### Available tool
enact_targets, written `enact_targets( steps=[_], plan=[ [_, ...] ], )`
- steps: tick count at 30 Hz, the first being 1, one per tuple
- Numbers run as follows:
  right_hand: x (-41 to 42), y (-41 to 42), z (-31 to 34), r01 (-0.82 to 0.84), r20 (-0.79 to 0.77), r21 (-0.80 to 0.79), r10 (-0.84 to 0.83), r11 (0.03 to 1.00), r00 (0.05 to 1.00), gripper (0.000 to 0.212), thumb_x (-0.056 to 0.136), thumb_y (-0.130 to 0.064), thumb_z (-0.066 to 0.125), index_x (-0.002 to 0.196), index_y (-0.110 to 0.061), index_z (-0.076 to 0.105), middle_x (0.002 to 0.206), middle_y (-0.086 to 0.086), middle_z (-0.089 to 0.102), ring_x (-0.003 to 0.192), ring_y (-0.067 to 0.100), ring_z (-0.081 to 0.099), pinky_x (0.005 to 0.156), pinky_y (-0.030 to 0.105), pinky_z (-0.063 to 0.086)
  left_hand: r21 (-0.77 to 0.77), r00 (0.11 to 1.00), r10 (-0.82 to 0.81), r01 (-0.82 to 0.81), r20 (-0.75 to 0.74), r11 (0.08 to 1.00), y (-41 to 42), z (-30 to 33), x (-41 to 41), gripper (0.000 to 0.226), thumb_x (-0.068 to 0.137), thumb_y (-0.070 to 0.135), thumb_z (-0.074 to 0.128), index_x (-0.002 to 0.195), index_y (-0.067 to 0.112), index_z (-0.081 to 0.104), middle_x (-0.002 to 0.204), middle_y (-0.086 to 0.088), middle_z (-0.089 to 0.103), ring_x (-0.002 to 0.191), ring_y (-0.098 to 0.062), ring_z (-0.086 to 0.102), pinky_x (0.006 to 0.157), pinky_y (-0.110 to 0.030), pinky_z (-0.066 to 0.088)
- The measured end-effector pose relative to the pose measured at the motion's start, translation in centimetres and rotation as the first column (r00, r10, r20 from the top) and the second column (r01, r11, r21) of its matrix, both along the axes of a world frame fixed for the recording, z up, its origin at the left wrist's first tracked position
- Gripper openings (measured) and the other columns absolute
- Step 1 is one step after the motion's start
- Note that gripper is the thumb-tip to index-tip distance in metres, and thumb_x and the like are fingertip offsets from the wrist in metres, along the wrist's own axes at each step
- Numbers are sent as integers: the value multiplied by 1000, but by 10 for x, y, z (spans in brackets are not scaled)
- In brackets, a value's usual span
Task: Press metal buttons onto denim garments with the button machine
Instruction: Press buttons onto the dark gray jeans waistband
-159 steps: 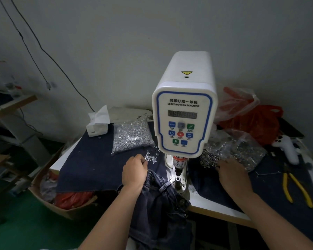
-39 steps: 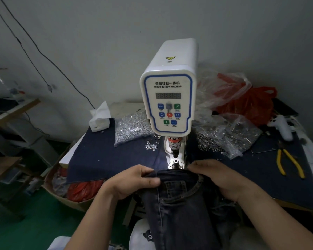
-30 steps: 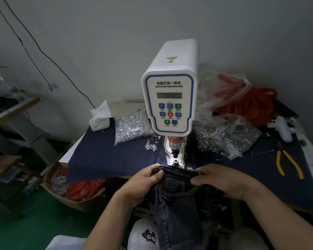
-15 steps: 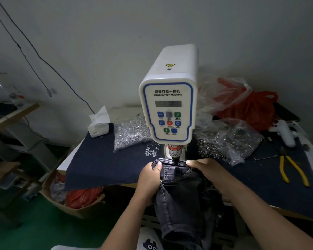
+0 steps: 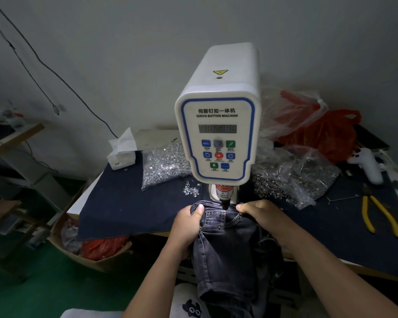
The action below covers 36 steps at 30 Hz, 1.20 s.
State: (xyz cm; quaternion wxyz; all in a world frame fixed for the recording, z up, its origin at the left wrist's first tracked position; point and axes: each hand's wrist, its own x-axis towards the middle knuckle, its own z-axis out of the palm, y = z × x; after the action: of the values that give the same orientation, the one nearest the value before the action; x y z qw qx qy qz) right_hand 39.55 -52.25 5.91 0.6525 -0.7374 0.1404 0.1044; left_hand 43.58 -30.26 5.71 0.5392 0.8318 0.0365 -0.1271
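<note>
Denim jeans (image 5: 225,244) are now being held higher against the button machine (image 5: 218,125) than half a second ago, with the pocket corner brought right under the press tip (image 5: 224,204). Waistband is being gripped by the left hand (image 5: 187,222) at 9 o'clock of the tip, thumb on top and fingers curled under the cloth. Right hand (image 5: 262,213) is pinching the band at 3 o'clock, fingertips just beside the tip. Jeans legs are hanging off the table (image 5: 133,214) edge toward 6 o'clock. Rivet bag (image 5: 163,166) at 10 o'clock, eyelet bag (image 5: 294,177) at 2 o'clock and yellow pliers (image 5: 379,216) at 3 o'clock are being left unmoved.
</note>
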Motion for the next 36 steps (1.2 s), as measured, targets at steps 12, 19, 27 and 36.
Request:
enact_targets(
  steps=[12,19,27,36],
  plan=[
    [-4,1,1,37,-4,38,-37,999,999,20,89,-29,74,82,-11,80,78,8,78,65,13,69,59,20,51,-11,1000,-8,8,-12,1000,-1,-4,1,39,109,28,53,73,13,57,64,9,62,62,-5,56,57,-17,41],
    [-6,4,6,65,-8,54,-65,996,998,18,89,-24,74,82,-9,81,79,9,78,65,11,70,58,17,51,-2,999,-22,22,-44,1000,0,3,0,39,109,32,52,90,1,66,84,-3,70,77,-15,62,70,-30,46],
    [-5,5,6,62,-20,40,-61,997,998,18,88,-25,74,78,-12,81,75,7,77,63,10,68,57,16,49,-32,997,-14,12,-75,999,1,-1,1,42,109,34,53,102,-5,66,94,-16,76,83,-21,65,80,-37,49],
    [-6,7,13,83,-15,26,-83,996,996,27,90,-21,74,64,-13,77,64,1,72,53,4,62,50,11,44,-85,994,-19,10,-103,996,1,-5,2,42,107,35,53,105,-5,67,106,-23,76,105,-41,71,98,-54,54]
  ],
)
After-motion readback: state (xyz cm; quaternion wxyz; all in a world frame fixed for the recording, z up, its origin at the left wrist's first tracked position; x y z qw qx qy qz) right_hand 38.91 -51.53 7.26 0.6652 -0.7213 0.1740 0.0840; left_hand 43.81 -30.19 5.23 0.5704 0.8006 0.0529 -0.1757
